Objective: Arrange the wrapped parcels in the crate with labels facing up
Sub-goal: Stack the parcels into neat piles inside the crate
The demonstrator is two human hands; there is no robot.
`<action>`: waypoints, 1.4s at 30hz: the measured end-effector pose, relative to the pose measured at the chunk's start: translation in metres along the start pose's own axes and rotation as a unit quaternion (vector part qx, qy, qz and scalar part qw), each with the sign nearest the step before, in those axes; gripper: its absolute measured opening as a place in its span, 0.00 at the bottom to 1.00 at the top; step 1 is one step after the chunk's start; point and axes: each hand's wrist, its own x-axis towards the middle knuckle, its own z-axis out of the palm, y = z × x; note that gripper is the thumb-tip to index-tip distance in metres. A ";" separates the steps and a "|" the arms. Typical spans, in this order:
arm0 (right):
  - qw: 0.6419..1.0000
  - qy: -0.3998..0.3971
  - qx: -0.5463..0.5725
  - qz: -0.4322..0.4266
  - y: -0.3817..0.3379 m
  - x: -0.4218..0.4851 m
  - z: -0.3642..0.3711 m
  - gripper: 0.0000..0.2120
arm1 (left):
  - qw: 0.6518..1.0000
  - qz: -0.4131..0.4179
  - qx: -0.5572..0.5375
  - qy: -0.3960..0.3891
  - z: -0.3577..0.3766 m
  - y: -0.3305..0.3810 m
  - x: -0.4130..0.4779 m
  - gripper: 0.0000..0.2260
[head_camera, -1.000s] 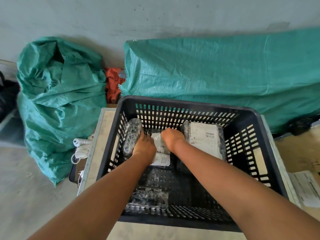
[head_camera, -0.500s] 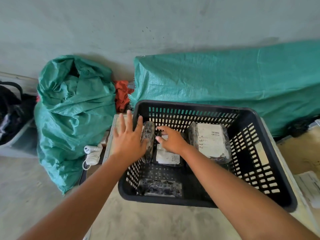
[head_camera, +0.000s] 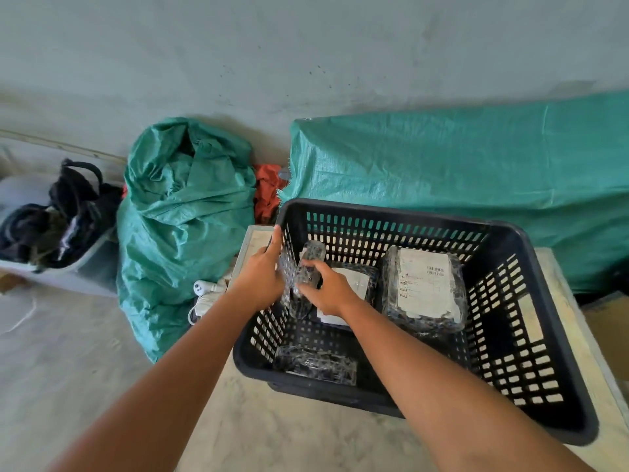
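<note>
A black slotted crate (head_camera: 531,338) stands on a pale table. Inside, a large wrapped parcel (head_camera: 423,287) lies at the back right with its white label up. A middle parcel (head_camera: 359,282) also shows a label, partly under my right hand. A narrow wrapped parcel (head_camera: 308,264) stands on edge against the crate's left wall, and my right hand (head_camera: 328,291) grips it. My left hand (head_camera: 260,277) rests outside that wall with fingers extended along the rim, holding nothing. A dark parcel (head_camera: 316,364) lies at the front left with no label showing.
A stuffed green sack (head_camera: 180,219) stands left of the table. A green tarp-covered bulk (head_camera: 459,172) lies behind the crate. A white corded device (head_camera: 207,294) hangs by the table's left edge. A grey bin of dark items (head_camera: 51,229) sits far left.
My left hand came out of the crate and now lies against the outside of its left wall. My right hand shifted from the middle parcel onto the narrow upright one.
</note>
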 end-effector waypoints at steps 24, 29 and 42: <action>0.989 0.121 0.088 0.002 -0.008 -0.018 -0.038 0.25 | 1.000 0.019 0.021 0.013 0.004 -0.010 0.008 0.41; 0.992 0.105 0.072 -0.016 -0.018 -0.048 -0.087 0.24 | 0.986 0.039 0.162 0.033 0.002 -0.009 0.009 0.38; 0.969 0.144 0.200 -0.028 -0.049 -0.069 -0.193 0.19 | 0.918 0.225 -0.282 -0.162 0.000 0.052 0.023 0.49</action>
